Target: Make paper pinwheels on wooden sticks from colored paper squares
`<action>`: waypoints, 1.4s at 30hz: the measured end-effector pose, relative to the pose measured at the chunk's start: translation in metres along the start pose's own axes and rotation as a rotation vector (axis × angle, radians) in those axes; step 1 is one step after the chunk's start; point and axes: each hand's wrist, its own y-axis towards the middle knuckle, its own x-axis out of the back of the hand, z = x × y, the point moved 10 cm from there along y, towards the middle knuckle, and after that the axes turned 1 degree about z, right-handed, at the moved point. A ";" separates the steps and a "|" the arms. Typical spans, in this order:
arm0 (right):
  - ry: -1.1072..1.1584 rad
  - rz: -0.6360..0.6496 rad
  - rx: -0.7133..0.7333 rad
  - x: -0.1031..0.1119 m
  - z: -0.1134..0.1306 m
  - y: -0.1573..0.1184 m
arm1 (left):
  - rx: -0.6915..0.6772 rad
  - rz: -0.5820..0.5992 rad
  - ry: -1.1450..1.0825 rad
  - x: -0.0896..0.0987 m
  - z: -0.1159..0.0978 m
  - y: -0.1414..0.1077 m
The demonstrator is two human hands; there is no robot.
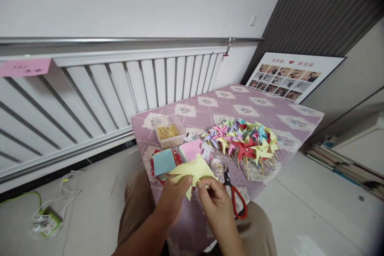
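Observation:
A cut piece of yellow paper [195, 167], its points spread like a pinwheel, is held up between my two hands over the near end of the table. My left hand [175, 194] pinches it from the left, thumb near its middle. Thumb and fingers of my right hand [216, 199] close on its lower right part. Beyond the hands lie a stack of pink paper squares [192, 150] and a stack with a blue sheet [164, 163] on top. Scissors with red handles [235, 196] rest to the right of my right hand, near a small round dish [219, 165] of little pieces.
A clear plastic box [171, 140] of thin sticks stands at the back left. Many finished pinwheels [246, 144] lie heaped on the right of the cloth-covered table [207, 102]. A radiator [168, 78] runs along the wall; a photo board [288, 74] leans behind. A power strip [51, 222] sits on the floor.

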 end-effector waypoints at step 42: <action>0.569 0.254 -0.522 -0.028 -0.020 0.014 | 0.052 0.308 0.660 -0.006 -0.037 0.021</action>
